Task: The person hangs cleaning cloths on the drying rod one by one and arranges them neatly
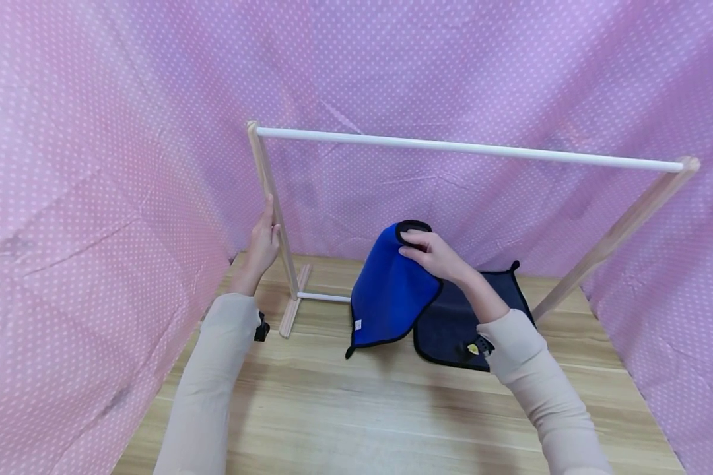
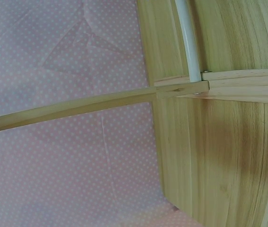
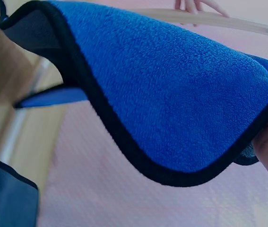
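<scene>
Head view: at frame centre the right hand (image 1: 430,254) pinches a blue cloth (image 1: 389,290) by its black edge, while the left hand (image 1: 263,241) grips the rack's wooden post (image 1: 271,198); a steady rack and high lift would help it clear the white rail (image 1: 463,148).

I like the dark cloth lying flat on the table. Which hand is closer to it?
Right. The right hand is lifted just above the dark navy cloth, pinching the bright blue cloth. The left hand is off to the side, holding the rack's wooden upright.
</scene>
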`<action>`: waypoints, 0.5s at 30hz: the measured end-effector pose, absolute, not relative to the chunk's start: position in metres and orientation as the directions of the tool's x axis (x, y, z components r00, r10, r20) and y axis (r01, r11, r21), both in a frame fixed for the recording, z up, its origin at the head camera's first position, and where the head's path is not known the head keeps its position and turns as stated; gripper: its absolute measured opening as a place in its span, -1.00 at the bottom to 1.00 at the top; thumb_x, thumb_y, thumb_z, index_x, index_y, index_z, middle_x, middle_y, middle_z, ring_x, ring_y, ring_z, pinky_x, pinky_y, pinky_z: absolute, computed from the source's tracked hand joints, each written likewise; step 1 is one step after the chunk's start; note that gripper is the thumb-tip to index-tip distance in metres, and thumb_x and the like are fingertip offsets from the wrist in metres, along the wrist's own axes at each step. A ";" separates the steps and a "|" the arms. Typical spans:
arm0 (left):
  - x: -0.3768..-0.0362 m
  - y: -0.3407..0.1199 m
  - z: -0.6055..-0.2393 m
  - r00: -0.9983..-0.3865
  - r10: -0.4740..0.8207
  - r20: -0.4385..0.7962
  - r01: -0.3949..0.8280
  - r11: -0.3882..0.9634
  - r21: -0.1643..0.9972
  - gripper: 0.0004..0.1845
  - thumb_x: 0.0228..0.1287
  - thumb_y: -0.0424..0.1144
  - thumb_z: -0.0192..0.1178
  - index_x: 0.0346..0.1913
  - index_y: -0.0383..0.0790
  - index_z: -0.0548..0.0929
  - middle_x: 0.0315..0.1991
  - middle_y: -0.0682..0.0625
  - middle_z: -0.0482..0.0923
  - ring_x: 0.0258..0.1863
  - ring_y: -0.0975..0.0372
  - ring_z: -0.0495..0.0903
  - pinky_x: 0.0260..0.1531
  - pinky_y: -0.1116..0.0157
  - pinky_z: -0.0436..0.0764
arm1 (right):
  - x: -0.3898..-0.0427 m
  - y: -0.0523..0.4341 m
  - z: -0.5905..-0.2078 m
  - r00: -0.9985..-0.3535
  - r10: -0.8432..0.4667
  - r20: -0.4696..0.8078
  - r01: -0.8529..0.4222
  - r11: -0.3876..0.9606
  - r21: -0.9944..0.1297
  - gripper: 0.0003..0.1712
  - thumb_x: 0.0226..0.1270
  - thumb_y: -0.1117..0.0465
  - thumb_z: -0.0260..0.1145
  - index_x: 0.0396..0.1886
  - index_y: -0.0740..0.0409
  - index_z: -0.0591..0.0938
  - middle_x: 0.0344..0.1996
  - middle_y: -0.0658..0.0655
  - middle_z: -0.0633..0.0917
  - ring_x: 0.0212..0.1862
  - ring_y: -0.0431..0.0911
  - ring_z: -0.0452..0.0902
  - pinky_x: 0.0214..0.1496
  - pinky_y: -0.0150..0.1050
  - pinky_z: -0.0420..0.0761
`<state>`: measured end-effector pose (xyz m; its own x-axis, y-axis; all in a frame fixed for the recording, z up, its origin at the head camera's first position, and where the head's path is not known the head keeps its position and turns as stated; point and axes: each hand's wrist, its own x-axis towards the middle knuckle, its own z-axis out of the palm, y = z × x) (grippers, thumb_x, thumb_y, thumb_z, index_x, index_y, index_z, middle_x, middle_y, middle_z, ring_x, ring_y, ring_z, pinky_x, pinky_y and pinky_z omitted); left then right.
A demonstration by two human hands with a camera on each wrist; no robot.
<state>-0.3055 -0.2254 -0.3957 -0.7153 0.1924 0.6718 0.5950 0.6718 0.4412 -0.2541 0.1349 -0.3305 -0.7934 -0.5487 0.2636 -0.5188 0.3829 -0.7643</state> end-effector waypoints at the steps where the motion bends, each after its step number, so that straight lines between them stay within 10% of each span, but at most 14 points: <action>1: -0.306 -0.225 -0.396 -0.714 0.192 0.673 0.596 0.672 0.439 -0.23 0.34 -0.53 -0.20 0.43 0.02 -0.30 0.06 -0.53 0.23 -0.14 -0.28 0.39 0.02 -0.11 0.40 | -0.254 0.137 -0.326 -0.788 -0.555 0.266 -0.528 0.387 -0.756 -0.52 0.27 0.43 0.12 0.17 0.54 0.31 0.18 0.46 0.33 0.27 0.22 0.18 0.25 0.07 0.24; 15: -0.307 -0.224 -0.395 -0.714 0.180 0.676 0.596 0.663 0.453 -0.33 0.29 -0.61 -0.19 0.39 -0.30 -0.18 0.15 -0.54 0.18 -0.07 -0.30 0.39 0.07 -0.08 0.36 | -0.257 0.146 -0.259 -0.665 -0.653 0.362 -0.714 0.415 -0.564 -0.56 0.24 0.49 0.13 0.14 0.50 0.38 0.04 0.48 0.47 0.10 0.20 0.40 0.12 -0.05 0.42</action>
<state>-0.3067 -0.2244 -0.3952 -0.7142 0.1802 0.6763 0.5960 0.6632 0.4527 -0.2573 0.1463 -0.2591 -0.6652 -0.6528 0.3624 -0.7141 0.4147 -0.5640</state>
